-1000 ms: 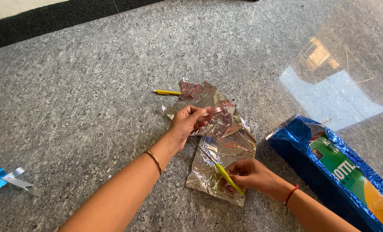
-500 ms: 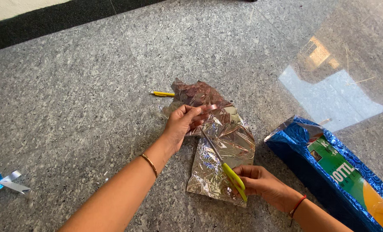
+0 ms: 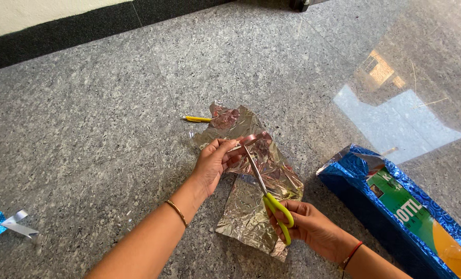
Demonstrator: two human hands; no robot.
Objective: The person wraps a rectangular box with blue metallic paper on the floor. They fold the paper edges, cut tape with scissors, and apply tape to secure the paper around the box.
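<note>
Grey stone floor [image 3: 86,129] is overlaid by crinkled silver foil [image 3: 251,212], pinched by the left hand [image 3: 213,161]; yellow-handled scissors [image 3: 264,188] are gripped by the right hand [image 3: 305,227], fingers curled shut.

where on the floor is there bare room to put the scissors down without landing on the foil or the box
Bare floor stretches wide between the silver foil sheet, the dark skirting and the blue ribbon bow. More lies beyond the yellow pen. It is crowded between the foil and the blue-wrapped box, where the right hand holds the scissors.
</note>
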